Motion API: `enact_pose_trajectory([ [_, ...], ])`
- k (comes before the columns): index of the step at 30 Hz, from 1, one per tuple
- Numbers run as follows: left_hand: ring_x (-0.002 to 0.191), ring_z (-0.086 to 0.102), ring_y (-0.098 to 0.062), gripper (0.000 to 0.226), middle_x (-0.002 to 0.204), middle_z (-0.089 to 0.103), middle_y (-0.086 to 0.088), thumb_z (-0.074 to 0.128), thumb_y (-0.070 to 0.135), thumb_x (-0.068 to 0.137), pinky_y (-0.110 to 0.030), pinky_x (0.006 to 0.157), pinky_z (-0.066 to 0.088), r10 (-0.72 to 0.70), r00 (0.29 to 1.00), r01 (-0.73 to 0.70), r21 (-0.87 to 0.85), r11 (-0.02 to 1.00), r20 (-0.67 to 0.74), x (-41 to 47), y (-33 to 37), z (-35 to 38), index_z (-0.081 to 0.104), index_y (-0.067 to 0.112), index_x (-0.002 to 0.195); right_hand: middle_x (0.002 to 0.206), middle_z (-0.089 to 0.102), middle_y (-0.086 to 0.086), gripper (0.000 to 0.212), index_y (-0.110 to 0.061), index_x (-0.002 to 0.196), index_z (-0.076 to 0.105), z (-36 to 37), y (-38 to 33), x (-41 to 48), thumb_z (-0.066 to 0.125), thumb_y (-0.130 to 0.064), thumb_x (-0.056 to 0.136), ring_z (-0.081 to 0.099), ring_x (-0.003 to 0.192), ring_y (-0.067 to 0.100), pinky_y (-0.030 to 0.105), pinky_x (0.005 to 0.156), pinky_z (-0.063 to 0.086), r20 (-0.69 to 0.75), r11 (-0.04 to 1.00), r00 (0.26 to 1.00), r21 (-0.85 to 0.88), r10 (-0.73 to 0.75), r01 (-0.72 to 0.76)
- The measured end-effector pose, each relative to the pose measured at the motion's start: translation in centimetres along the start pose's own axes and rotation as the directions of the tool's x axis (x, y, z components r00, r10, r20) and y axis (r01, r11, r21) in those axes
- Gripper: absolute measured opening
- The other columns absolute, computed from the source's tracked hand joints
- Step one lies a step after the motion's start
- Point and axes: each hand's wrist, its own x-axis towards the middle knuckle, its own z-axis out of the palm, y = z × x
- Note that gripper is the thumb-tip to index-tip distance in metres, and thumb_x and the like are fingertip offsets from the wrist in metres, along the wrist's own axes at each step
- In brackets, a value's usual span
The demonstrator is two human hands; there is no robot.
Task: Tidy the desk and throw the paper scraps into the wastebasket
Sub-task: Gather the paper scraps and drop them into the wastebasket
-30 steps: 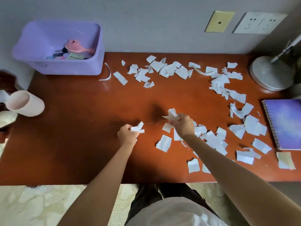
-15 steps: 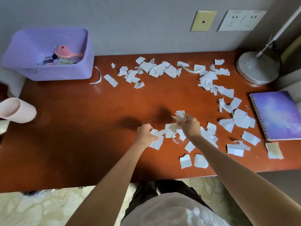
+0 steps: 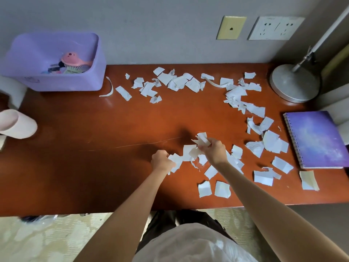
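White paper scraps lie scattered over the red-brown desk, in a band along the back and down the right side. My left hand grips a few scraps at the desk's middle. My right hand holds a bunch of scraps just above the desk. More scraps lie near the front edge. No wastebasket is clearly in view.
A purple bin with a pink hairbrush stands at the back left. A pink cup lies at the left edge. A lamp base and a purple spiral notebook sit on the right. A clear plastic bag shows under the desk.
My left hand moved right toward my right hand and now grips scraps beside it. The camera turned slightly.
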Motion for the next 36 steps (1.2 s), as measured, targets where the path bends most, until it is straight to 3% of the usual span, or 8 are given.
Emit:
enact_pose_trajectory([
  [6,0.082,0.054,-0.017,0.028,0.106,0.064,-0.011,0.067,0.005,0.079,-0.016,0.055,0.044,-0.116,0.977,0.046,-0.36,0.932,-0.176,-0.9,0.5,-4.1,0.062,0.003,0.107,0.105,0.068,0.017,0.025,-0.001,0.108,0.063,0.2,-2.2,0.3,0.059,-0.018,0.09,0.065,0.092,0.03,0.031,0.073,0.052,0.074,0.992,0.994,0.105,-0.084,0.076],
  [10,0.077,0.055,-0.015,0.027,0.101,0.066,-0.009,0.066,0.009,0.078,-0.01,0.041,0.039,-0.166,0.923,-0.027,-0.488,0.873,-0.348,-2.0,-0.6,-7.4,0.064,0.006,0.105,0.087,0.065,0.014,0.022,0.0,0.1,0.064,1.3,-5.7,0.1,0.058,-0.019,0.09,0.055,0.069,0.023,0.024,0.054,0.038,0.117,0.971,0.968,0.112,-0.222,0.21],
  [19,0.088,0.055,-0.015,0.036,0.114,0.063,-0.012,0.068,0.015,0.082,-0.015,0.058,0.044,-0.343,0.78,-0.084,-0.631,0.772,-0.524,-4.9,-11.2,-16.4,0.059,0.005,0.116,0.063,0.05,-0.006,0.011,-0.013,0.081,0.056,11.5,-15.3,-6.8,0.057,-0.015,0.091,0.039,0.053,0.006,0.017,0.048,0.029,0.375,0.895,0.813,0.147,-0.445,0.422],
  [21,0.088,0.056,-0.015,0.034,0.112,0.064,-0.011,0.068,0.015,0.082,-0.013,0.054,0.043,-0.377,0.76,-0.096,-0.664,0.741,-0.53,-5.0,-14.4,-18.8,0.06,0.005,0.114,0.06,0.046,-0.007,0.021,-0.019,0.071,0.052,14.9,-17.4,-8.9,0.056,-0.014,0.091,0.036,0.051,0.007,0.017,0.047,0.027,0.407,0.876,0.779,0.154,-0.477,0.457],
  [24,0.087,0.056,-0.015,0.033,0.104,0.063,-0.004,0.068,0.017,0.082,-0.015,0.055,0.043,-0.418,0.736,-0.103,-0.698,0.709,-0.533,-4.7,-19.9,-22.8,0.06,0.007,0.112,0.06,0.047,-0.007,0.013,-0.016,0.078,0.055,20.8,-20.6,-12.2,0.056,-0.014,0.092,0.036,0.051,0.007,0.018,0.048,0.027,0.448,0.854,0.736,0.149,-0.508,0.499],
  [27,0.085,0.059,-0.018,0.028,0.105,0.067,-0.009,0.069,0.014,0.08,-0.026,0.068,0.049,-0.449,0.715,-0.107,-0.719,0.687,-0.535,-3.4,-27.3,-27.9,0.062,0.007,0.107,0.06,0.048,-0.008,0.01,-0.016,0.082,0.057,29.1,-24.1,-15.8,0.056,-0.015,0.092,0.037,0.051,0.006,0.017,0.047,0.027,0.466,0.828,0.701,0.145,-0.54,0.542],
  [31,0.09,0.057,-0.02,0.03,0.106,0.063,-0.006,0.068,0.011,0.082,-0.03,0.074,0.05,-0.467,0.712,-0.102,-0.736,0.67,-0.524,-1.8,-36.0,-34.8,0.061,0.005,0.11,0.065,0.054,-0.005,0.008,-0.013,0.086,0.061,39.5,-29.2,-20.3,0.056,-0.014,0.092,0.042,0.053,0.006,0.015,0.048,0.029,0.469,0.826,0.697,0.147,-0.542,0.544],
  [36,0.084,0.053,-0.02,0.027,0.105,0.063,-0.01,0.066,0.008,0.083,-0.029,0.071,0.047,-0.474,0.721,-0.033,-0.709,0.705,-0.505,1.3,-46.6,-43.7,0.061,0.002,0.109,0.074,0.061,0.005,0.015,-0.006,0.096,0.064,52.7,-35.4,-24.9,0.054,-0.016,0.091,0.05,0.061,0.016,0.028,0.056,0.038,0.492,0.87,0.74,0.077,-0.458,0.487],
])
